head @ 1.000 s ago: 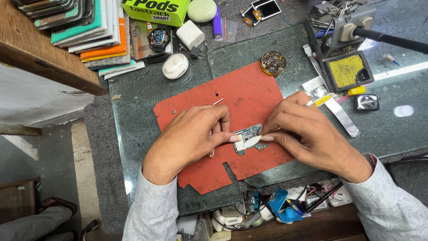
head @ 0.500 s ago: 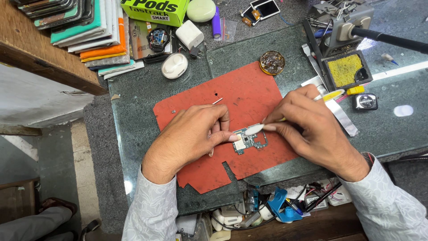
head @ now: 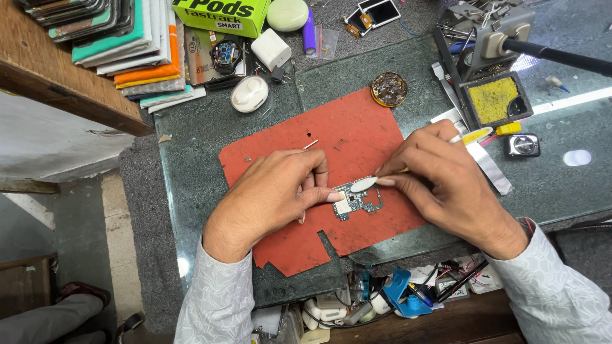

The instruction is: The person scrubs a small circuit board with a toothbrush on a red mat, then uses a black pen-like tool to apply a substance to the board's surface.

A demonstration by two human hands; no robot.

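Note:
A small circuit board (head: 358,202) lies on a red work mat (head: 331,137) over the green stone counter. My left hand (head: 271,197) rests on the mat, its fingertips pinning the board's left edge. My right hand (head: 446,185) grips a toothbrush (head: 468,135) with a yellow and white handle; its white bristle head (head: 363,185) lies across the board's top edge. The handle's end pokes out beyond my right knuckles.
A soldering stand with a yellow sponge (head: 494,100) and an iron (head: 554,54) sit at the back right. A round brass-coloured tin (head: 389,89), a white earbud case (head: 248,93), a green box (head: 220,14) and stacked phone covers (head: 121,48) lie behind the mat. Tools and cables (head: 395,296) fill the tray below.
The brush head has slid up and to the right over the board. My right hand shifted slightly the same way. The left hand has stayed in place on the board.

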